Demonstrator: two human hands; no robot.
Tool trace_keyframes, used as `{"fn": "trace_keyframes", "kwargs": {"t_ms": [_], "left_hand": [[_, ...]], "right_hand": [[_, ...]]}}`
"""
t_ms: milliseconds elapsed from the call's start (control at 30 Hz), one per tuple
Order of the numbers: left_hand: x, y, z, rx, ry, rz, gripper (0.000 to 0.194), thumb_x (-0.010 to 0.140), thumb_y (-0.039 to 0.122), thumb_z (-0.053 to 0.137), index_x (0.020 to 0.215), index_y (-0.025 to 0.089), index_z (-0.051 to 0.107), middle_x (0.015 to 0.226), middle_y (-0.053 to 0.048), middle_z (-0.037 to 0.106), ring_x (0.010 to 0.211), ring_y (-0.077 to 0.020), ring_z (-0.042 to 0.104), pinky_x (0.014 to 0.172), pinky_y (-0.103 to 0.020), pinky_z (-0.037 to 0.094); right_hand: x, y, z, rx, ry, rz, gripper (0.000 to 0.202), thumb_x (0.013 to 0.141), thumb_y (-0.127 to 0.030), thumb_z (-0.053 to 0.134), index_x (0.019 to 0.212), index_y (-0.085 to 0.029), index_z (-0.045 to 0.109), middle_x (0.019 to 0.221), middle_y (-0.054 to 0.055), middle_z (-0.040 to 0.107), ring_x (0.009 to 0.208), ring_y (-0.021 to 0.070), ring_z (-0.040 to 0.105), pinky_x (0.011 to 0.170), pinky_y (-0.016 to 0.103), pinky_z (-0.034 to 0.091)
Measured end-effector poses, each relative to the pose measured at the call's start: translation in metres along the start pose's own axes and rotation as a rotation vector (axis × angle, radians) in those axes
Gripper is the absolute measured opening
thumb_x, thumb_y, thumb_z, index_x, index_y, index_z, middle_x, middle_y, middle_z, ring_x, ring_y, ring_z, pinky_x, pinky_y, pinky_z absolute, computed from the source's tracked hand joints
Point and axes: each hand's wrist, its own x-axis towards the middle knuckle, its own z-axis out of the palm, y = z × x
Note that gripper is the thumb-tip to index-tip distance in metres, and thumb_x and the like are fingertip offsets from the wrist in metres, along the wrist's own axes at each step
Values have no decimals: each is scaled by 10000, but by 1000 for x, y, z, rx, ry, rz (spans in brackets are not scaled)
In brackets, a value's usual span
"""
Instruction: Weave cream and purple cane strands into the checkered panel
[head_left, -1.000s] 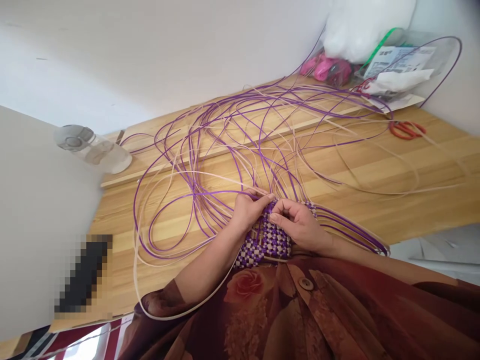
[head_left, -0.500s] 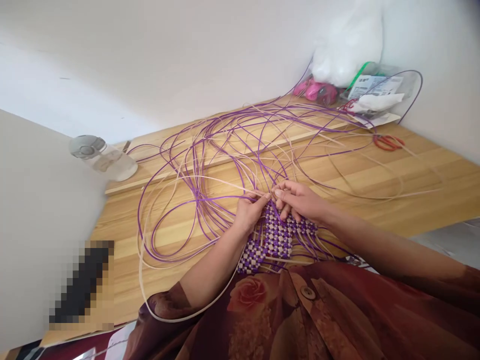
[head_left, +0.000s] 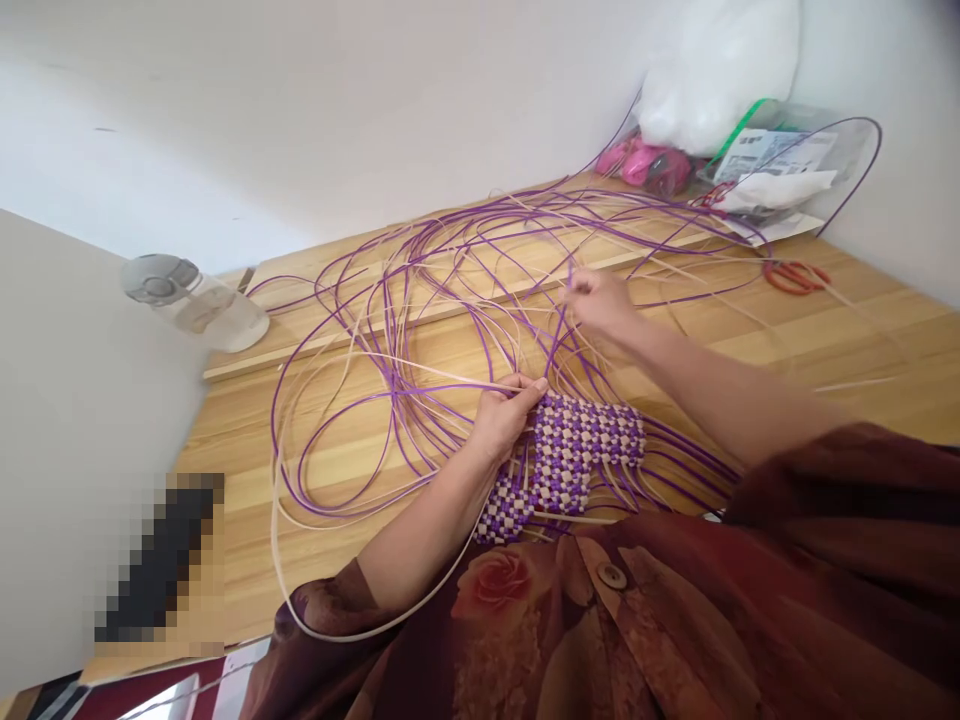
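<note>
A purple and beige woven piece (head_left: pixel 589 440) lies near the table's front edge, against my clothing, with long strands fanning out from its sides. My left hand (head_left: pixel 506 415) pinches its upper left corner between thumb and fingers, where several strands meet. Up and to the right of the weave, my right hand (head_left: pixel 596 298) is closed and raised, slightly blurred, with a purple strand (head_left: pixel 561 325) running from its fingertips down toward the woven corner. A beige strand (head_left: pixel 281 560) loops from the left down past my left forearm.
Loose purple and beige strands (head_left: pixel 390 350) tangle across the wooden table (head_left: pixel 247 540). A clear bottle (head_left: pixel 217 315) with a grey lid stands at left. Orange-handled scissors (head_left: pixel 796 278) lie at right, before plastic bags (head_left: pixel 720 75) and a packet (head_left: pixel 780 160). A blurred-out dark object (head_left: pixel 161 560) is at lower left.
My right hand has moved up and away from the weave, drawing a purple strand with it, and uncovered the upper right of the woven piece. My left hand stays at the corner.
</note>
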Motion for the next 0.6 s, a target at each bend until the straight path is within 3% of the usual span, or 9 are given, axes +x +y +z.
{"fn": "trace_keyframes", "kwargs": {"t_ms": [67, 167, 367, 600], "left_hand": [[0, -1, 0, 20, 4, 10, 391, 651, 481, 793, 623, 164, 565, 539, 46, 459, 490, -67, 352, 489, -230, 223], [0, -1, 1, 26, 17, 6, 415, 645, 503, 794, 618, 162, 558, 531, 51, 438, 486, -64, 333, 483, -229, 218], [-1, 0, 2, -29, 32, -26, 475, 694, 593, 730, 620, 172, 522, 517, 60, 373, 457, -62, 302, 464, -233, 199], [0, -1, 0, 80, 45, 52, 428, 697, 527, 749, 604, 157, 555, 525, 51, 412, 489, -64, 316, 486, -228, 225]], "right_hand": [[27, 13, -8, -65, 74, 46, 328, 872, -364, 502, 677, -103, 537, 648, -14, 488, 678, 74, 431, 640, 296, 261], [46, 23, -4, -102, 65, 52, 311, 870, -352, 521, 673, -113, 536, 635, -20, 457, 671, 75, 417, 649, 312, 251], [42, 22, 15, -50, 5, 50, 281, 863, -333, 604, 650, -180, 502, 606, -14, 465, 593, 111, 405, 615, 297, 301], [59, 25, 5, -263, 46, 119, 217, 906, -311, 531, 740, -174, 562, 793, 95, 626, 773, 217, 553, 710, 345, 394]]}}
